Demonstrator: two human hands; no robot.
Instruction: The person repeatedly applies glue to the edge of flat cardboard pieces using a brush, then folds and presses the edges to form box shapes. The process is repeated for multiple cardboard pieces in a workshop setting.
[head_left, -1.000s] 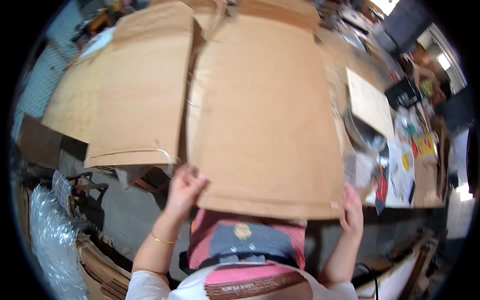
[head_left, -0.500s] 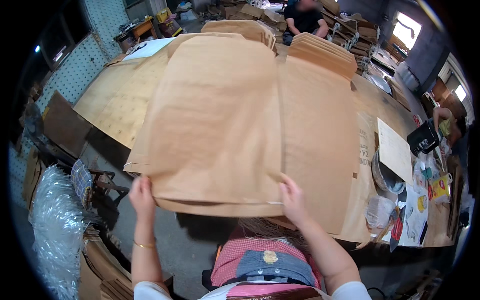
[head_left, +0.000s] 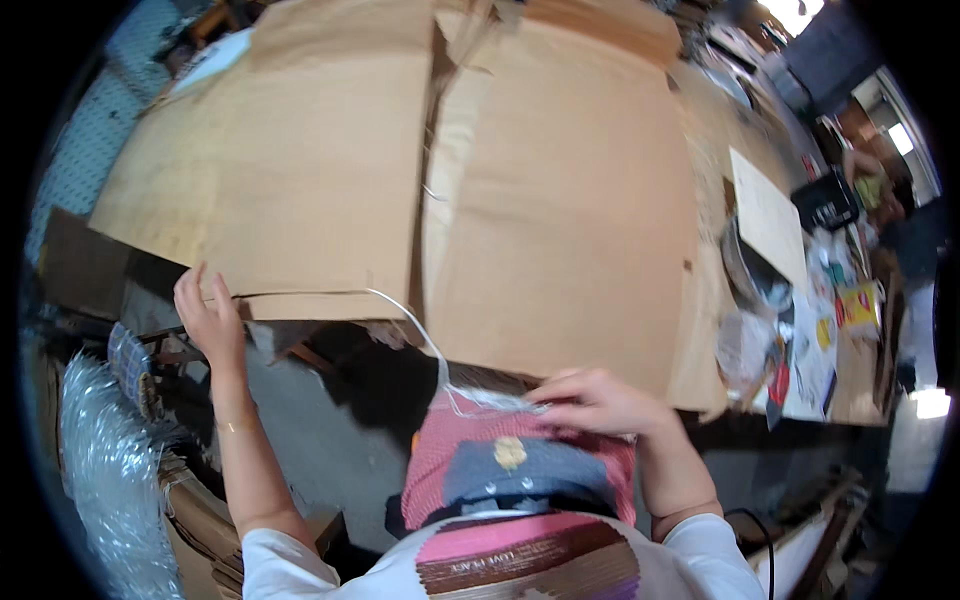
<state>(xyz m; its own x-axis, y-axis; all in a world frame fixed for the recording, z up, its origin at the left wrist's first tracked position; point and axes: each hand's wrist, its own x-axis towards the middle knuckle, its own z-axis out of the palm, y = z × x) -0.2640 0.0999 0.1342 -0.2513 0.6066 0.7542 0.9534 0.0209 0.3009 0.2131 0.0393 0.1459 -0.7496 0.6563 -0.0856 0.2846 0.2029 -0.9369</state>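
My left hand [head_left: 212,318] is at the lower left corner of the left brown paper sack [head_left: 325,190], its fingers raised and apart beside the edge. A white string [head_left: 425,335] runs from that sack's lower edge down to a bundle of white strings [head_left: 485,400] on my lap. Over the right end of the bundle, my right hand [head_left: 605,408] has its fingers curled and pressed together on the strings; which strands it grips is blurred. The right brown paper sack [head_left: 575,200] lies flat beside the left one, with a narrow gap between them.
The wooden table [head_left: 145,190] extends at left. On the right stand a metal basin [head_left: 745,260] under a pale board [head_left: 768,215], red-handled scissors [head_left: 778,385], a plastic bag [head_left: 745,345] and a yellow packet [head_left: 858,308]. Shiny plastic strips [head_left: 115,460] hang at lower left. Another person [head_left: 870,185] is far right.
The sack held up by both hands now lies on the table at left. My right hand has dropped to the strings on my lap; my left hand has let go and moved left.
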